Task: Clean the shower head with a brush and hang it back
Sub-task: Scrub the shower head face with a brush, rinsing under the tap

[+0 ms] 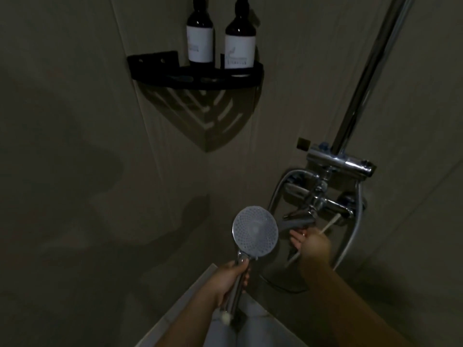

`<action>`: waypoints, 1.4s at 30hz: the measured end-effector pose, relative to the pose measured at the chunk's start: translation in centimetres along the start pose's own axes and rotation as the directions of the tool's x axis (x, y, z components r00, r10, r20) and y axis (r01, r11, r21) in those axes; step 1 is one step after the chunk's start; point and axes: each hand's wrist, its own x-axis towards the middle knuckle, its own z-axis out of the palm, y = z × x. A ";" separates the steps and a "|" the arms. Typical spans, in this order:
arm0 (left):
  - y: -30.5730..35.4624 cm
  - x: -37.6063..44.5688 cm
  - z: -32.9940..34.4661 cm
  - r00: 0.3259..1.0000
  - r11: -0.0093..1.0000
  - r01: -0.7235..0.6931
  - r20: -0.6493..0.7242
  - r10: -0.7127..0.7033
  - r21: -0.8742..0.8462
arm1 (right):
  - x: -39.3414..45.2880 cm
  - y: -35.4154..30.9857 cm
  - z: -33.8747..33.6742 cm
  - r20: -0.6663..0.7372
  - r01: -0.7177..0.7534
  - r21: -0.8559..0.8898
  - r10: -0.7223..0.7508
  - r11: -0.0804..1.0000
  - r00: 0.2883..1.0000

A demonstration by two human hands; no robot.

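The left hand [229, 281] is wrapped around the chrome handle of the shower head [255, 232], its nozzle face turned toward the camera. The right hand [310, 244] pinches a thin white brush [330, 225] (bristles blurred), just below the faucet [323, 199]. Two dark bottles [220, 36] stand on the black corner shelf [198, 76] above.

Open wall spreads from 7 to 10 o'clock, free for passage. At 12 o'clock a black corner shelf [195, 78] carrying two bottles [200, 36] juts out. From 1 to 4 o'clock the chrome riser pipe [370, 71], mixer valve [335, 166] and looping hose [350, 244] crowd the right hand [313, 246].
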 end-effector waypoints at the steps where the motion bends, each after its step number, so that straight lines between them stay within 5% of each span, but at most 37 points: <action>1: -0.3 0.4 0.3 1.000 1.000 0.006 -0.004 -0.006 -0.004 | 0.0 0.0 0.3 0.039 -0.036 0.059 0.034 0.998 0.999; 14: -6.4 4.0 2.3 0.979 0.990 -0.137 -0.150 0.139 0.019 | -0.3 0.5 0.2 0.171 -0.047 0.082 0.033 0.995 0.985; 27: -10.3 6.0 4.0 0.980 0.999 -0.041 -0.197 0.044 0.020 | 0.5 1.2 -0.1 0.198 0.001 0.091 -0.019 0.996 0.980; 42: -12.2 7.2 5.9 0.997 0.992 -0.014 -0.073 0.023 0.124 | 0.0 0.9 -1.0 0.267 -0.029 0.071 0.009 0.997 0.964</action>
